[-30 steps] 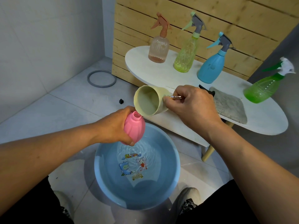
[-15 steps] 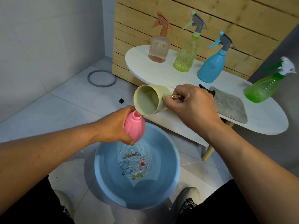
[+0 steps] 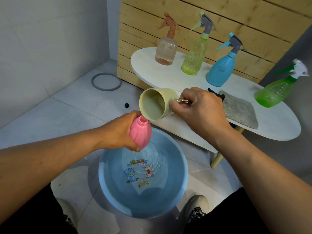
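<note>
The pink bottle [image 3: 141, 132] is small, round and fat, with soft ridges down its sides and a short neck. It has no cap, so its little round mouth is open. The left hand [image 3: 118, 132] holds it with the fingers and thumb curled around its belly. The bottle is up in the air, over the far edge of the blue basin [image 3: 184, 166]. It stands almost straight up and leans a bit to the right, with its mouth pointing up at the cup [image 3: 155, 103].

The cup is pale yellow-green and smooth. The right hand [image 3: 200, 108] pinches its shiny metal handle [image 3: 181, 100] tight. The cup lies on its side, its long way going left to right. Its wide mouth faces left, and its low edge sits just above the bottle's mouth, very close.

The basin holds water with small ripples, and cartoon animals show on its bottom.
</note>
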Tool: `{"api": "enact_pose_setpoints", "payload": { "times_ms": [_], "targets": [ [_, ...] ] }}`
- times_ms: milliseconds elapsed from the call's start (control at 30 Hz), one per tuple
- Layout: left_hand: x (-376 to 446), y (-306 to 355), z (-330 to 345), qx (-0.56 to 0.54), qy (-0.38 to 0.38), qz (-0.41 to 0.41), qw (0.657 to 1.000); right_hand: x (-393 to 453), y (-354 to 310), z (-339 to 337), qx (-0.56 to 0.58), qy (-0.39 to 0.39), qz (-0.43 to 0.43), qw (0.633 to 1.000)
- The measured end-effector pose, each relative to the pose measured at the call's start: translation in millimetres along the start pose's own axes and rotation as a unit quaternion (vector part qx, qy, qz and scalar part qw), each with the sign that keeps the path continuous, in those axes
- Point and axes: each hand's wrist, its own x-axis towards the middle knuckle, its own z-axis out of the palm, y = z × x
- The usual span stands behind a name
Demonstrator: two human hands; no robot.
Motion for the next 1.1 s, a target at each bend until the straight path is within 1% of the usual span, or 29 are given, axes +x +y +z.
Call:
{"api": "enact_pose_setpoints", "payload": {
  "times_ms": [367, 1100],
  "targets": [
    [-0.1, -0.8, 0.3, -0.002, 0.002, -0.003, 1.000, 0.3, -3.7, -1.4, 0.005, 0.003, -0.001, 1.000],
    [0.6, 0.2, 1.2, -0.003, 0.001, -0.005, 1.000, -1.5, -3.2, -1.6, -0.017, 0.024, -0.041, 0.999]
  ]
}}
